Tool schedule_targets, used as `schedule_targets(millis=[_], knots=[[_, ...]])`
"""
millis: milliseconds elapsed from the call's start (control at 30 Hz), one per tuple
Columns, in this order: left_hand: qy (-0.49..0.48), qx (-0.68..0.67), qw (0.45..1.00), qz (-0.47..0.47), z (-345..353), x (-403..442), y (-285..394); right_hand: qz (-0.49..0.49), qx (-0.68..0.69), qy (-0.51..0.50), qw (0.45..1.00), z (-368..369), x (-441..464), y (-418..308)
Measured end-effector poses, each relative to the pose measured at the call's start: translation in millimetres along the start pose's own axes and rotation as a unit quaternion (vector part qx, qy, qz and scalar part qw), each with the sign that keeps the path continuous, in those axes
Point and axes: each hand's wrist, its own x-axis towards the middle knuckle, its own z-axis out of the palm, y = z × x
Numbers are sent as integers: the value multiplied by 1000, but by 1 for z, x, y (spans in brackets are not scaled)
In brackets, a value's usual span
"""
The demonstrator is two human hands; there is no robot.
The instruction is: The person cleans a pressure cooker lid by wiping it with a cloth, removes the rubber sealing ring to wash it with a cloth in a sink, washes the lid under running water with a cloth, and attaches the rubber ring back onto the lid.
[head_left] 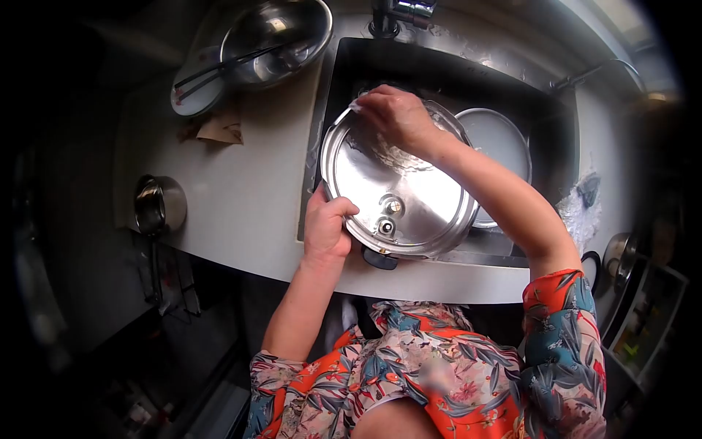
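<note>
A round shiny metal lid (424, 194) with a black side handle (379, 258) is tilted over the dark sink (365, 55), its underside showing two small valve fittings. My left hand (327, 223) grips its lower left rim, thumb on the metal. At the upper left rim, my right hand (395, 117) pinches a small whitish piece (355, 107) whose material is hard to make out. Wet or soapy streaks show on the metal below my right hand. A round pale plate or lid (501, 146) lies in the sink behind it.
A steel bowl (303, 29) and a dish (191, 104) with dark chopsticks (212, 73) stand upper left, near brown paper (221, 129). A small pot (173, 203) sits at the left edge. The faucet (409, 11) is behind the sink; a whitish cloth (583, 212) lies right.
</note>
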Motion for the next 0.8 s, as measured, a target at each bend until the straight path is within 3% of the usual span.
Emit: schedule_targets(millis=[300, 500, 633, 733, 800], knots=[[15, 2, 1000, 17, -1, -2, -6, 3, -204, 48, 978, 18, -12, 16], [13, 20, 1000, 14, 1, -2, -15, 52, -108, 87, 989, 37, -20, 12], [19, 30, 999, 22, -2, -2, -11, -48, -52, 80, 994, 45, -12, -15], [27, 16, 999, 17, 1, 0, -5, -44, -145, 52, 987, 40, -10, 9], [42, 14, 999, 28, 1, 1, -5, 12, -245, 13, 969, 34, -13, 32]])
